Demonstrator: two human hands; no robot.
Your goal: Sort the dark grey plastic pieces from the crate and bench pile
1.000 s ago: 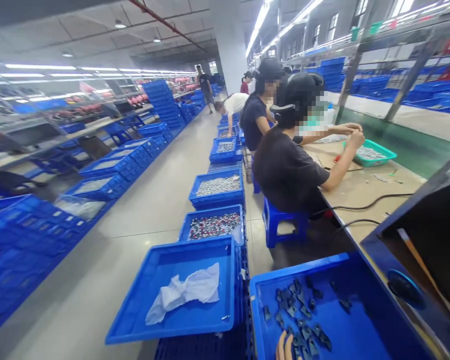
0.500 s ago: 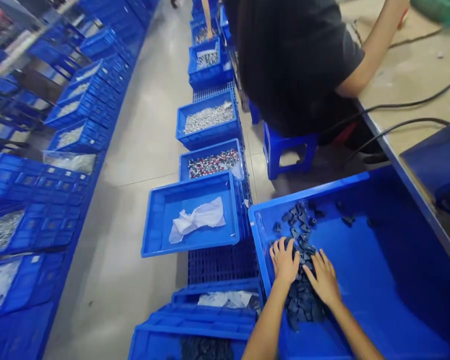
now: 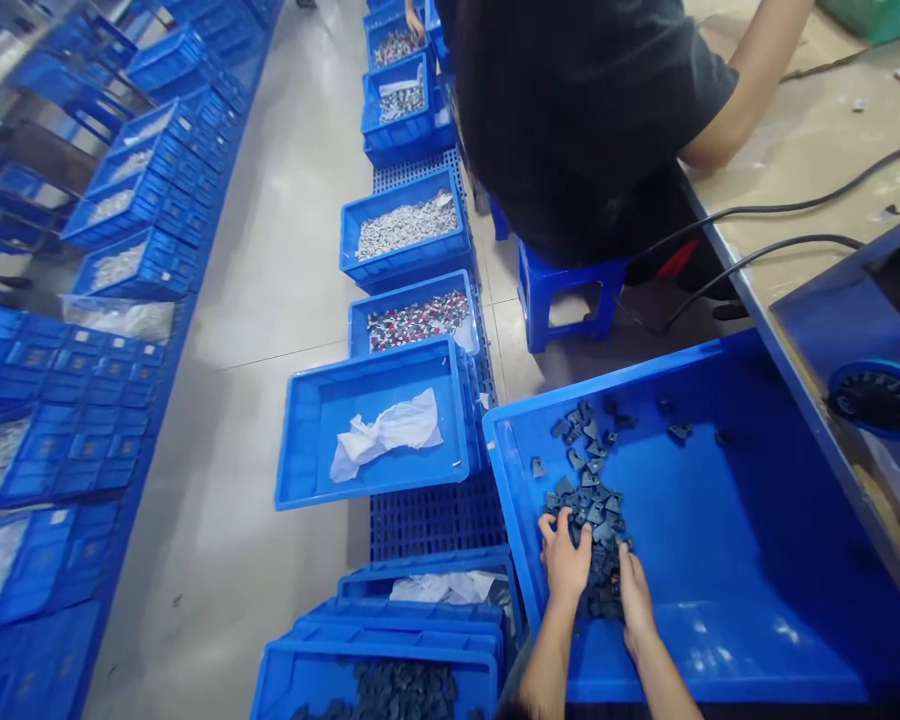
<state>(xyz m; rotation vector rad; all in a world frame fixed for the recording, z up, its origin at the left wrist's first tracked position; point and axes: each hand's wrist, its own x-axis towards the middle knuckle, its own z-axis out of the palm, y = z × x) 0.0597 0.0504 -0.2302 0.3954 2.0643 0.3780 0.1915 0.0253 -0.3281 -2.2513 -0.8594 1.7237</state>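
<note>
Big tray: the big tray (image 3: pixel 727 540) is blue and has low walls. It is the main spot here, and the other things are told from it.

Dark bits: the dark bits (image 3: pixel 596 525) are small, flat and gray-black. Most sit in a long heap near the tray's left wall. A few lie alone, higher up in the tray.

Left hand: the left hand (image 3: pixel 565 565) is on the near end of the heap. Its fingers curl down on the bits. I cannot tell if it grips any.

Right hand: the right hand (image 3: pixel 634 600) is just beside the heap, on the other side. Its fingers point down and touch the edge of the heap. It is not in a tight fist, but I cannot tell if it holds a bit.

Work now: both hands are in the heap, pushing on the bits from two sides.

Next to the hands: the heap lies between them, and more bits lie just past their fingertips.

Left of the tray: a cloth tray (image 3: pixel 307 450) has a white cloth (image 3: pixel 386 435) in it. A lower tray (image 3: pixel 375 655) holds more dark bits (image 3: pixel 397 690).

Past the tray: a seated person (image 3: pixel 585 110) sits on a blue stool (image 3: pixel 562 300) at the desk (image 3: pixel 810 150), and black cords (image 3: pixel 765 250) lie on it.
</note>
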